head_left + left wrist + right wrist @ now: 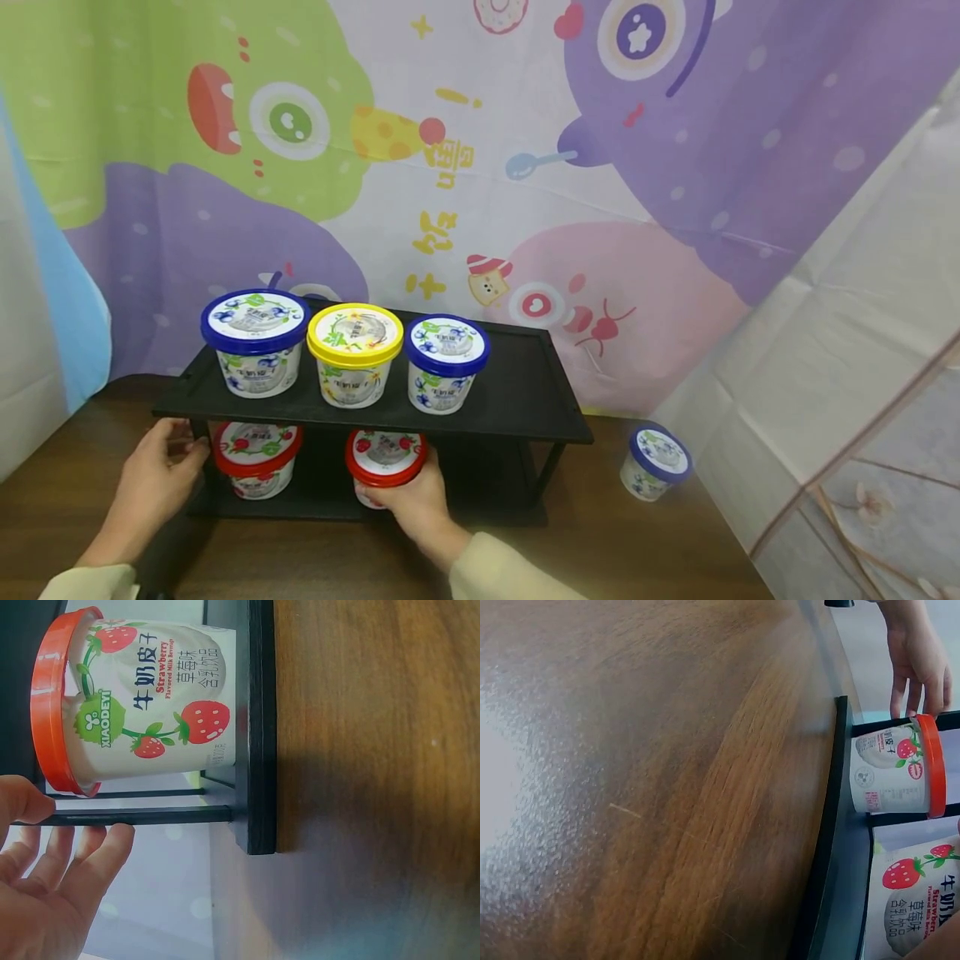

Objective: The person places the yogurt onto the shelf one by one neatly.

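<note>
My right hand (418,497) grips a red-lidded strawberry milk cup (385,458) on the lower tier of a black two-tier shelf (517,358). In the right wrist view that cup (922,892) is partly cut off by the frame's edge. My left hand (155,467) is at the shelf's left end, its thumb and fingers on either side of the front post (150,817). Close beside that hand, another strawberry cup (161,697) with a red lid stands upright on the lower tier. The left hand (922,667) also shows at the top of the right wrist view.
On the upper tier stand a blue-lidded cup (257,342), a yellow-lidded cup (354,354) and a second blue-lidded cup (446,362). Another blue-lidded cup (654,462) sits on the wooden table (600,542), right of the shelf. A cartoon-print curtain (450,217) hangs behind.
</note>
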Demonstrator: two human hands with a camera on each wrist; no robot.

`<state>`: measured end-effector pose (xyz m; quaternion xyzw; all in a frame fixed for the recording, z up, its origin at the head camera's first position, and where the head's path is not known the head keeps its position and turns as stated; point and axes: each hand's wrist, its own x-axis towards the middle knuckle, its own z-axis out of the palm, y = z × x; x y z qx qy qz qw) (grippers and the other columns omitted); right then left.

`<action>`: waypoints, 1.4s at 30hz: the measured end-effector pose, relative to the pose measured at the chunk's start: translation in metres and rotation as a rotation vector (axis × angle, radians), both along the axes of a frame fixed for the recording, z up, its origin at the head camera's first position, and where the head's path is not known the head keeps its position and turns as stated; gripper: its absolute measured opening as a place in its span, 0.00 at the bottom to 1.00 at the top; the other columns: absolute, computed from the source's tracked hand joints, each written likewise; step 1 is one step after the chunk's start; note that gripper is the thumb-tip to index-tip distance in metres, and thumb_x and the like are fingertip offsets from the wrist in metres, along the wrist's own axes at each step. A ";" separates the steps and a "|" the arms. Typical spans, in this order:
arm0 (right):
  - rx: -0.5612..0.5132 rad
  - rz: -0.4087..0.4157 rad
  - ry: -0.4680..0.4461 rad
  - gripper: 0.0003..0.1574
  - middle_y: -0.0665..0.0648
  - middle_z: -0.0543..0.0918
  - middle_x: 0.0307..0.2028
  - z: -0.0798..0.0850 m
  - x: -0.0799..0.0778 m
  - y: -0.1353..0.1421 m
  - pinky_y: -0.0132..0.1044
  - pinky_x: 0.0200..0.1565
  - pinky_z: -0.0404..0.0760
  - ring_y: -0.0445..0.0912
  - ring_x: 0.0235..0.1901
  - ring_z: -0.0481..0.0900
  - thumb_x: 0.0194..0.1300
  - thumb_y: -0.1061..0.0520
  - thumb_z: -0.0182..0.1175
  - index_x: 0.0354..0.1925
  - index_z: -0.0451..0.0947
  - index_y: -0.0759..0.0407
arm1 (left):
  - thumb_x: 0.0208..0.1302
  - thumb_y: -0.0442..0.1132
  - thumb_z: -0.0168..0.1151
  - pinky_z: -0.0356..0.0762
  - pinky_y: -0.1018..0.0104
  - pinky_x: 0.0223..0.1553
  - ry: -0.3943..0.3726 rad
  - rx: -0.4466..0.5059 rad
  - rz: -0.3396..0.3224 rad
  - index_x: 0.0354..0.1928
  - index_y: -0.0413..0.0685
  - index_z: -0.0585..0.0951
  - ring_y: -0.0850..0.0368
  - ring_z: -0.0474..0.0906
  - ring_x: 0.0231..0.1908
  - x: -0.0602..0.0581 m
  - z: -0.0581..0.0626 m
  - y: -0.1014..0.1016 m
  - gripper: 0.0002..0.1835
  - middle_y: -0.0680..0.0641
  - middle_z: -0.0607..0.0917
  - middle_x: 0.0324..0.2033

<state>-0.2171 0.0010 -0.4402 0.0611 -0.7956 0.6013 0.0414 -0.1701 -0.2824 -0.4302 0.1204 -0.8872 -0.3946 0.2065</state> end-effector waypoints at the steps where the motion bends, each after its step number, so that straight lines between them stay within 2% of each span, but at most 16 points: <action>1: -0.006 0.005 -0.003 0.53 0.56 0.78 0.50 0.000 0.000 -0.001 0.40 0.57 0.75 0.47 0.49 0.76 0.35 0.56 0.79 0.58 0.63 0.62 | 0.64 0.34 0.51 0.74 0.39 0.40 0.004 -0.004 0.002 0.51 0.28 0.67 0.31 0.73 0.45 0.000 0.000 0.000 0.18 0.26 0.73 0.45; 9: 0.013 0.001 -0.017 0.53 0.56 0.77 0.51 0.002 -0.001 -0.007 0.44 0.58 0.75 0.48 0.51 0.76 0.35 0.55 0.79 0.58 0.63 0.60 | 0.64 0.34 0.50 0.73 0.39 0.40 -0.010 -0.004 0.002 0.54 0.27 0.65 0.31 0.72 0.45 0.000 0.001 0.000 0.20 0.25 0.72 0.47; 27: 0.025 -0.011 0.017 0.52 0.54 0.78 0.50 0.001 0.001 -0.020 0.40 0.57 0.76 0.46 0.49 0.76 0.35 0.54 0.79 0.57 0.64 0.60 | 0.65 0.35 0.51 0.73 0.39 0.40 0.001 0.000 -0.004 0.52 0.28 0.67 0.32 0.72 0.45 0.000 0.000 0.000 0.18 0.26 0.73 0.45; 42: 0.048 -0.018 0.007 0.52 0.54 0.78 0.49 -0.003 0.003 -0.027 0.40 0.57 0.76 0.46 0.48 0.76 0.35 0.52 0.79 0.57 0.63 0.59 | 0.65 0.34 0.50 0.72 0.37 0.42 0.017 -0.001 -0.005 0.52 0.27 0.66 0.32 0.72 0.45 -0.001 0.000 0.001 0.18 0.25 0.72 0.46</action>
